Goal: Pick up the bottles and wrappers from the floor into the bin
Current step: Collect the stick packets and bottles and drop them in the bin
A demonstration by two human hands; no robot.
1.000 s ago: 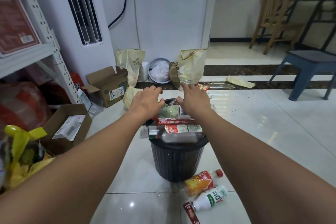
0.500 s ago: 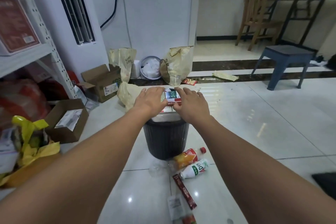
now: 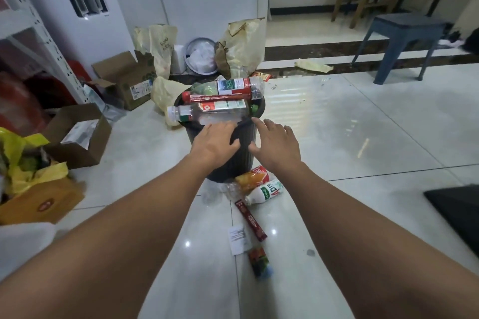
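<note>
Both hands, left [image 3: 216,141] and right [image 3: 276,146], have withdrawn from the bin [image 3: 248,134], fingers spread, empty.

"AD" on white bottle [image 3: 267,191] label; other txt illegible.

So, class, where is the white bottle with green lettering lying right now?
In the head view, the white bottle lies on the floor tiles at the foot of the black bin, right beside the orange bottle, under the right forearm.
</note>
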